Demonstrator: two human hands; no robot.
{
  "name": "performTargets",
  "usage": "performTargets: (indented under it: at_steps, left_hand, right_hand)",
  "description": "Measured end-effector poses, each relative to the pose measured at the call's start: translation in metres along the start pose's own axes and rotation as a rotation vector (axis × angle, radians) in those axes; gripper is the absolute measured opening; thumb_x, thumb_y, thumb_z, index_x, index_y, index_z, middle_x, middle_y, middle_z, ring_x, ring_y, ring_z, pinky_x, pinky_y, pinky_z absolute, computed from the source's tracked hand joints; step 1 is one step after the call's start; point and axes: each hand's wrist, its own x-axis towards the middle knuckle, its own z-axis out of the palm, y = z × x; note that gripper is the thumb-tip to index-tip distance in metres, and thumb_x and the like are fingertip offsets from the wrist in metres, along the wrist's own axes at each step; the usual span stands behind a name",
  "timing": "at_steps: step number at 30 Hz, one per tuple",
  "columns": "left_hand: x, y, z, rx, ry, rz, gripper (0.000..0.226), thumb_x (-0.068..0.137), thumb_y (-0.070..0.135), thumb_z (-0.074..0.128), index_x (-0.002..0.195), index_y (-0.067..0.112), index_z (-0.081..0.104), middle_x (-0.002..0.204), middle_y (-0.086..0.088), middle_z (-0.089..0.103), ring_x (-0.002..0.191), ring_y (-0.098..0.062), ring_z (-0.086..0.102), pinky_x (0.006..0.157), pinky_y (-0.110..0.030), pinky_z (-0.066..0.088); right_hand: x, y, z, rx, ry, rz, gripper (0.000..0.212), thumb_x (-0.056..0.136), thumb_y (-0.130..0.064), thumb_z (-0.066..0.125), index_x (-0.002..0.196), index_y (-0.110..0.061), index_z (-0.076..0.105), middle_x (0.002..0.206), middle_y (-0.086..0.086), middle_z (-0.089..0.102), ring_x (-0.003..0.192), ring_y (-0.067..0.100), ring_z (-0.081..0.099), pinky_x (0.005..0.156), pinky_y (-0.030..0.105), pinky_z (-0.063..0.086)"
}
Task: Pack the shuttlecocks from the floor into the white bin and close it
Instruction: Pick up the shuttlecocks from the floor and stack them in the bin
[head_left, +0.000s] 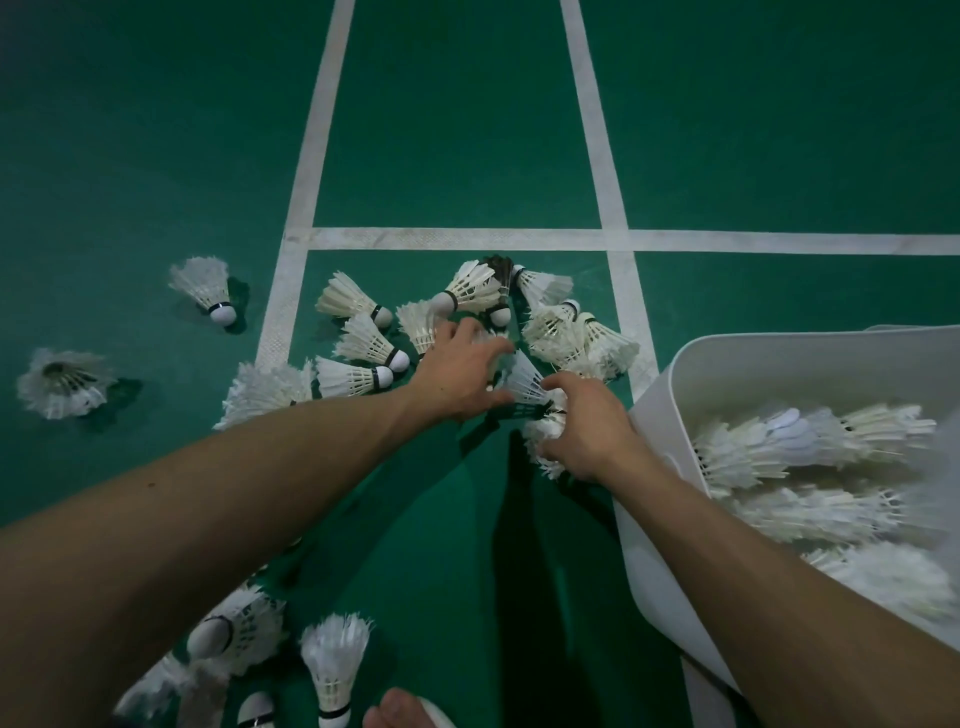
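Floor (441, 130): green court surface with white lines (457, 239).

Loose shuttlecocks (363, 343): piled on the floor at 12 o'clock from the two hands. Single ones lie well apart at 9 o'clock (65, 382) and 10 o'clock (205, 286). A further group (335, 660) lies at 7 o'clock, by the left forearm.

Left grip (462, 374): fingers spread over the pile. The thumb appears to touch the shuttlecock (522, 382) standing between the two hands, but the contact is not clear.

Right grip (587, 431): fingers curled round a bunch of shuttlecocks (540, 457), held just above the floor.

White bin (660, 519): open, at 3 to 4 o'clock, just beside the right forearm. Packed shuttlecocks (810, 441) lie inside in rows.
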Motion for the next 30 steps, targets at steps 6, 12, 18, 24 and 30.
performTargets:
  at_steps: [6, 12, 18, 24, 30]
  left_hand:
    - [-0.006, 0.005, 0.005, -0.145, 0.03, 0.005, 0.024, 0.089, 0.038, 0.06, 0.107, 0.023, 0.067, 0.115, -0.007, 0.044, 0.118, -0.03, 0.032, 0.101, -0.041, 0.029]
    - [-0.017, -0.006, -0.002, -0.205, 0.107, -0.06, 0.017, 0.087, 0.023, 0.059, 0.088, 0.009, 0.068, 0.101, -0.008, 0.051, 0.101, -0.022, 0.039, 0.091, -0.034, 0.031]
    - [-0.044, -0.024, -0.016, -0.183, 0.128, -0.07, 0.014, 0.083, 0.025, 0.065, 0.083, 0.012, 0.069, 0.096, -0.008, 0.058, 0.092, -0.023, 0.052, 0.089, -0.036, 0.043]
    - [-0.071, -0.015, -0.042, -0.05, -0.009, -0.02, 0.009, 0.084, 0.018, 0.064, 0.081, 0.01, 0.068, 0.082, -0.006, 0.064, 0.063, -0.015, 0.057, 0.05, -0.013, 0.035]
    - [-0.107, -0.002, -0.057, 0.032, -0.159, 0.035, 0.016, 0.084, 0.015, 0.06, 0.07, 0.015, 0.054, 0.072, -0.005, 0.059, 0.066, -0.02, 0.055, 0.057, -0.024, 0.037]
  right_hand:
    - [0.002, 0.002, 0.002, -0.027, 0.028, -0.017, 0.068, 0.076, -0.009, 0.079, 0.135, -0.024, 0.048, 0.141, 0.004, 0.038, 0.121, 0.023, 0.048, 0.1, 0.032, 0.039]
    - [-0.001, 0.003, 0.01, -0.099, 0.025, -0.049, 0.064, 0.078, 0.001, 0.072, 0.133, -0.021, 0.048, 0.149, 0.008, 0.023, 0.131, 0.031, 0.038, 0.111, 0.039, 0.034]
    - [-0.013, -0.005, 0.006, -0.106, 0.075, -0.087, 0.05, 0.081, 0.013, 0.049, 0.125, -0.011, 0.052, 0.151, 0.008, 0.023, 0.123, 0.031, 0.046, 0.102, 0.043, 0.044]
    - [-0.027, -0.007, -0.01, -0.186, 0.162, -0.152, 0.03, 0.083, 0.013, 0.049, 0.101, -0.008, 0.061, 0.108, 0.011, 0.057, 0.089, 0.025, 0.054, 0.081, 0.039, 0.05]
    - [-0.053, -0.01, -0.021, -0.001, 0.152, -0.242, 0.042, 0.078, 0.013, 0.049, 0.109, -0.013, 0.058, 0.106, 0.007, 0.063, 0.095, 0.025, 0.058, 0.081, 0.038, 0.052]
